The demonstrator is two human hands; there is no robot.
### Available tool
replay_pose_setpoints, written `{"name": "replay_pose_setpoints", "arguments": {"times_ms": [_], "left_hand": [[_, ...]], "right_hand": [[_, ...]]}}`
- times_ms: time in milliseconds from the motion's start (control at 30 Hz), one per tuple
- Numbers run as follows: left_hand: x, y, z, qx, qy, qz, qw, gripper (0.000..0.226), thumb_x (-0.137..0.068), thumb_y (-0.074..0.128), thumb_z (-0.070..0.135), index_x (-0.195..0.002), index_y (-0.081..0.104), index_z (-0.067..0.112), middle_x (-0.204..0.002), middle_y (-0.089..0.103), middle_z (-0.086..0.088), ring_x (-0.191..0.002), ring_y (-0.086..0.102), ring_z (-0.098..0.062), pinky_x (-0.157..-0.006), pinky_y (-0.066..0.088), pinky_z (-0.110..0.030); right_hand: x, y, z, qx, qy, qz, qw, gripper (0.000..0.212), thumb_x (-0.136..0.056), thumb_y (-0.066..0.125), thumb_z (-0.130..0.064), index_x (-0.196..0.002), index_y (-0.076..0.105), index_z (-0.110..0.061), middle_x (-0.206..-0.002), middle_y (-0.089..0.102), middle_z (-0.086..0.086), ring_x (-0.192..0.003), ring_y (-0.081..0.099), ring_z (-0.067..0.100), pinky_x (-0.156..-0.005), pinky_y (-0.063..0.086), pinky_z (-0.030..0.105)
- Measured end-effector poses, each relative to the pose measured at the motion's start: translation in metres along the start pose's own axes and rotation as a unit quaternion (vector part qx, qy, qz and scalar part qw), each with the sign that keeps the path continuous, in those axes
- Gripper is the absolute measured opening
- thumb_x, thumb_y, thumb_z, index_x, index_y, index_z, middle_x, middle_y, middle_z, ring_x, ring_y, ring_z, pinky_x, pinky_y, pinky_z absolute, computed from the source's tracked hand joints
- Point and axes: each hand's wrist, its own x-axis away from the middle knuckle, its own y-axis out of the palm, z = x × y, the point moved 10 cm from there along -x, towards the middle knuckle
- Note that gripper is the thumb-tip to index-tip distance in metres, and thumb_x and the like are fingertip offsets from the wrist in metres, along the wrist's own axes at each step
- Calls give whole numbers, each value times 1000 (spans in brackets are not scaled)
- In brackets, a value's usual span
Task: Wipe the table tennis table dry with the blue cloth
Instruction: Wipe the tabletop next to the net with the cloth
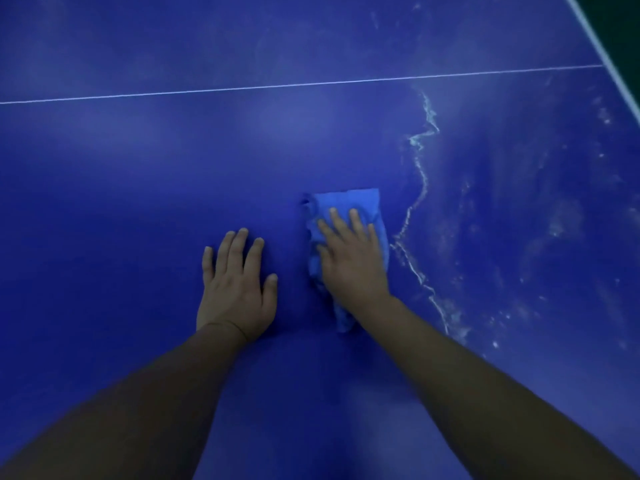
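The dark blue table tennis table fills the view. My right hand lies flat on the folded light blue cloth, pressing it onto the table near the middle. To the left of it, my left hand rests palm down on the bare surface, fingers spread, holding nothing. A wavy whitish water line runs just right of the cloth, with wet streaks and droplets covering the table to the right of it.
A thin white centre line crosses the table beyond the hands. The white-edged end of the table runs diagonally at the top right, with dark floor past it.
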Motion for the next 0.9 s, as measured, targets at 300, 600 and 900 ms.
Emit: {"name": "replay_pose_setpoints", "arguments": {"times_ms": [300, 600, 900], "left_hand": [[5, -2, 1, 65, 30, -43, 997, 74, -90, 32, 49, -154, 32, 11, -165, 13, -12, -154, 1, -26, -123, -5, -53], [90, 2, 58, 59, 178, -57, 981, 64, -94, 29, 42, -146, 45, 7, -159, 32, -15, -150, 20, -31, -123, 7, -55], [136, 31, 70, -44, 246, -93, 964, 65, -100, 22, 41, -153, 35, 5, -163, 24, -16, -153, 15, -31, -121, 14, -58]], "right_hand": [[48, -21, 65, -15, 149, 56, 987, 64, -97, 21, -43, -150, 46, -18, -161, 34, 6, -150, 22, 37, -119, 20, 54], [163, -10, 128, 10, 229, 49, 972, 67, -97, 17, -47, -147, 50, -17, -156, 42, 11, -145, 33, 42, -115, 30, 58], [202, 24, 7, -45, 270, 84, 958, 57, -101, 23, -51, -150, 44, -33, -164, 26, -8, -155, 9, 26, -122, 6, 57]]}}
